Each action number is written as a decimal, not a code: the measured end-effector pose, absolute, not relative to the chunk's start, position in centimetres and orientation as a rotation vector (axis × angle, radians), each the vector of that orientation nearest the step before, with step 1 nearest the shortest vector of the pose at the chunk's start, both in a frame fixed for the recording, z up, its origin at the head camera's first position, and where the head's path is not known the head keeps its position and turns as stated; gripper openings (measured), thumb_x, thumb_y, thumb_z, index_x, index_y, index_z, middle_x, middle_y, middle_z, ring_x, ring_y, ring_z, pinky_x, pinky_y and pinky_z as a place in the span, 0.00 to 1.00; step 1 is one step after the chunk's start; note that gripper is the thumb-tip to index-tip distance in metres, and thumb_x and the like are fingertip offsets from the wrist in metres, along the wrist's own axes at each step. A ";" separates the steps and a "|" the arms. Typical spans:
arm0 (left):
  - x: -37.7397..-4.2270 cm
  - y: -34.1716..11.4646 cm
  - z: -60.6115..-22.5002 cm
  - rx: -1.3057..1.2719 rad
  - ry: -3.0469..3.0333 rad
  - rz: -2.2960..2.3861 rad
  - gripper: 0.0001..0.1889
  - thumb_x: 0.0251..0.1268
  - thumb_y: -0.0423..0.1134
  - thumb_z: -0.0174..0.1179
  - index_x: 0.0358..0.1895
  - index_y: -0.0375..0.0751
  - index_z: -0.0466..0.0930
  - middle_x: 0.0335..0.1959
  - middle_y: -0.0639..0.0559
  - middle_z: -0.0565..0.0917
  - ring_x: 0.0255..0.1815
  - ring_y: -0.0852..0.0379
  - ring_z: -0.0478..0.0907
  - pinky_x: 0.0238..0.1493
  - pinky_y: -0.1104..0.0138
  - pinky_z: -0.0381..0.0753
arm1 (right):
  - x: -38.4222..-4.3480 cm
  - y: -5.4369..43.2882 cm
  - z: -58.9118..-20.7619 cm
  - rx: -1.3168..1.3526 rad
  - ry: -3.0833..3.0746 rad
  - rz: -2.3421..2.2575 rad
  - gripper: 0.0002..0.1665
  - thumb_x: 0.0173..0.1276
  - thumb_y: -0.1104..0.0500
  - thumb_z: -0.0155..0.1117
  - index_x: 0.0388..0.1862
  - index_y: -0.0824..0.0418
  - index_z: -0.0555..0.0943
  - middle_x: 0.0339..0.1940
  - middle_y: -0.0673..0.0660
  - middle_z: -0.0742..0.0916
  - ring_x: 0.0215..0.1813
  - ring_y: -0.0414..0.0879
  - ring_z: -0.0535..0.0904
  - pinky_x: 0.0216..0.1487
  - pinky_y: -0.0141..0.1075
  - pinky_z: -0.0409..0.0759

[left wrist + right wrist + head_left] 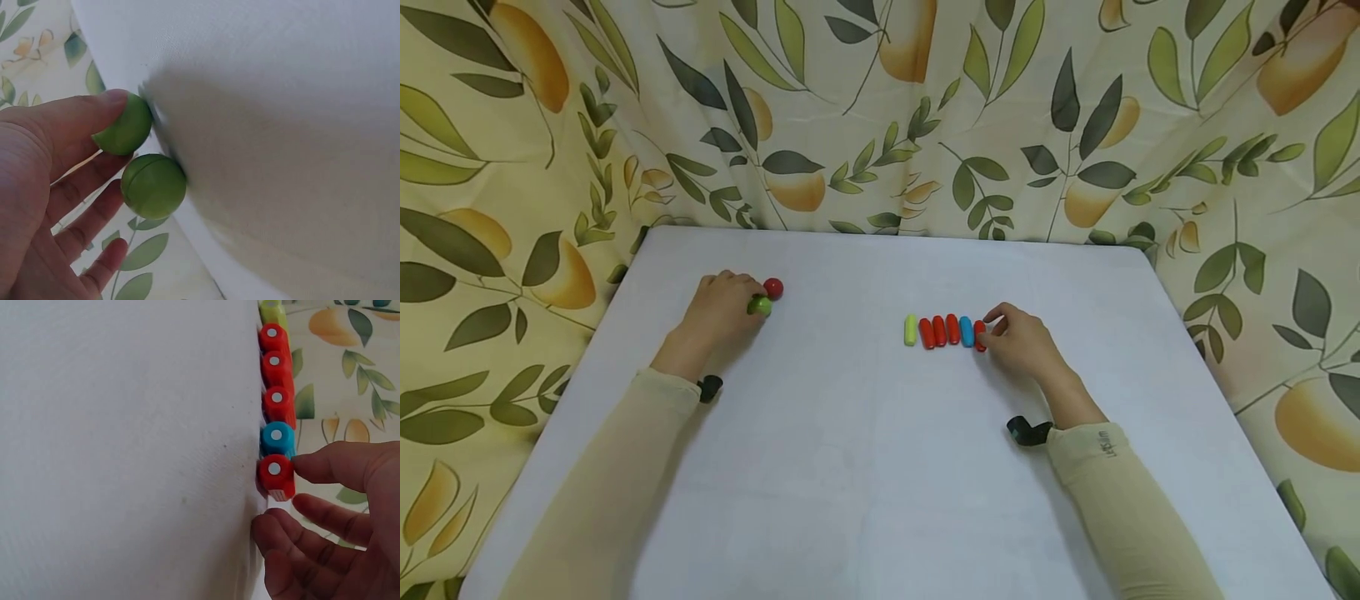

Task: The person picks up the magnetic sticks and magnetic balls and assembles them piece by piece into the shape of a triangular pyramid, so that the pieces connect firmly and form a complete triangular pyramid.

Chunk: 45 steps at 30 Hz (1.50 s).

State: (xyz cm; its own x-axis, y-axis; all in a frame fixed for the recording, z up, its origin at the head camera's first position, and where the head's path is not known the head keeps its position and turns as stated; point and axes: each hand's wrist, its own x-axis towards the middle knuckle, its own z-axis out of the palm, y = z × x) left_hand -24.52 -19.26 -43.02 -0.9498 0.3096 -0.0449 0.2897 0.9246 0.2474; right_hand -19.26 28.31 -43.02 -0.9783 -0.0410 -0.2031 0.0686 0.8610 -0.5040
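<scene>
On the left of the table, my left hand [721, 310] pinches a green ball [128, 128] between thumb and forefinger. A second green ball [155, 186] is right beside it, near the other, spread fingers. Just past these in the head view lies a red ball [773, 288]. My right hand [1021, 340] has thumb and forefinger at the end red cylinder [275, 472], holding it at the right end of a row. Against it lies a blue cylinder [966, 332], then several red cylinders [939, 331] and a yellow-green cylinder [910, 330]. White dots mark their near ends.
A white cloth covers the table [850, 467], whose far edge meets a leaf-and-fruit patterned curtain [850, 117]. Black wrist cameras [1028, 431] sit below both sleeves. The row lies to the right of the balls, with white cloth between.
</scene>
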 end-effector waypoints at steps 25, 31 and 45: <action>-22.7 -17.2 -42.6 0.493 2.944 0.608 0.22 0.68 0.42 0.68 0.62 0.38 0.81 0.61 0.41 0.81 0.65 0.40 0.77 0.69 0.46 0.73 | -18.2 28.5 -42.9 0.115 2.850 -0.722 0.30 0.69 0.50 0.63 0.65 0.65 0.77 0.49 0.64 0.86 0.47 0.57 0.79 0.47 0.45 0.76; -22.2 -16.2 -42.9 0.469 2.900 0.730 0.22 0.68 0.41 0.68 0.63 0.39 0.81 0.64 0.41 0.79 0.67 0.41 0.77 0.71 0.46 0.73 | -17.7 28.9 -42.2 0.148 2.821 -0.842 0.27 0.69 0.51 0.67 0.63 0.61 0.80 0.51 0.62 0.86 0.50 0.56 0.78 0.43 0.39 0.74; -21.4 -13.8 -42.8 0.468 2.819 0.984 0.21 0.68 0.40 0.69 0.61 0.39 0.82 0.56 0.43 0.83 0.57 0.45 0.82 0.60 0.52 0.81 | -17.0 27.7 -41.9 0.109 2.747 -0.978 0.24 0.71 0.55 0.68 0.65 0.59 0.82 0.56 0.64 0.83 0.53 0.57 0.79 0.42 0.37 0.77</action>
State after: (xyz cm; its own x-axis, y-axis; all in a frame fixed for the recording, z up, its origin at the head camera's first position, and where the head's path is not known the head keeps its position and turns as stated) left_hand -21.37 -13.77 -42.83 -0.9451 0.3267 -0.0102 0.2493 0.7408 0.6238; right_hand -16.96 27.68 -41.91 -0.9724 -0.0047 -0.2332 0.1437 0.7752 -0.6151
